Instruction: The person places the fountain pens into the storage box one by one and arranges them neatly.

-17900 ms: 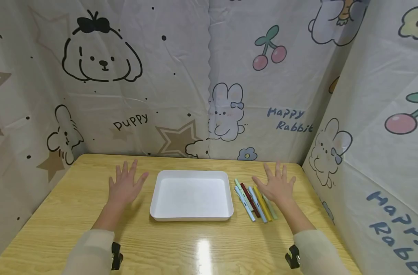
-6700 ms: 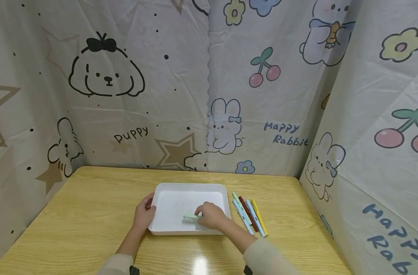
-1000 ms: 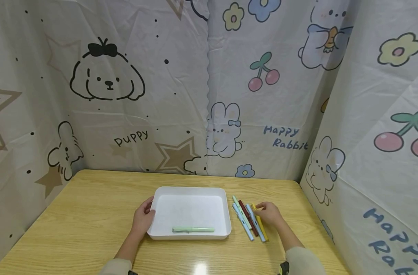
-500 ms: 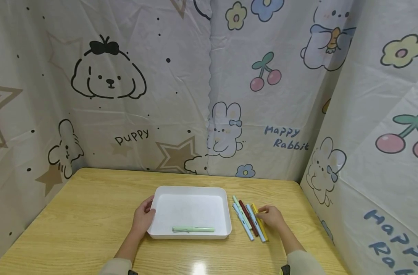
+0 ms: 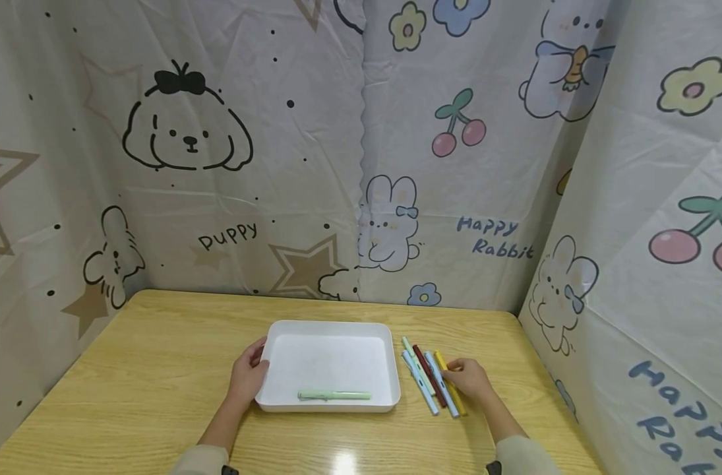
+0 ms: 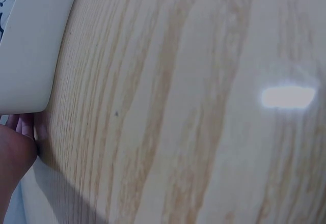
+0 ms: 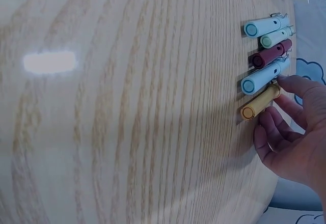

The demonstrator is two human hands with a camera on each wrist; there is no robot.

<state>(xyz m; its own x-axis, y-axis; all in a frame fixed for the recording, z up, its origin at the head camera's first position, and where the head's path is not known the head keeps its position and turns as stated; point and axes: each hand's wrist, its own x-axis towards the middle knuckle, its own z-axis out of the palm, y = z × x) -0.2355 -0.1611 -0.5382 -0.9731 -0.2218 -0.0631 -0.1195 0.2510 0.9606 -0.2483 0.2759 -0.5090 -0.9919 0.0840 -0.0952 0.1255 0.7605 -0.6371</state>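
My left hand (image 5: 246,377) holds the left edge of a white tray (image 5: 331,356), fingers along its outer wall and thumb at the rim. Only part of that hand shows below the tray corner in the left wrist view. A pale green pen (image 5: 339,396) lies crosswise inside the tray, near its front wall. Right of the tray, my right hand (image 5: 470,380) pinches a yellow pen (image 7: 260,104) by thumb and finger near its far end. The other fingers curl beside it. The pen lies low at the table, next to a light blue pen (image 7: 261,79).
Left of the yellow pen, a dark red pen (image 7: 270,55), a mint pen (image 7: 274,38) and another light blue pen (image 7: 262,27) lie side by side. A printed cloth (image 5: 313,165) hangs behind and on both sides of the wooden table (image 5: 177,343).
Earlier both hands lay spread on the table; then the right hand brought the pale green pen into the tray. Lately it has taken hold of the yellow pen, whose near end shifted slightly right.
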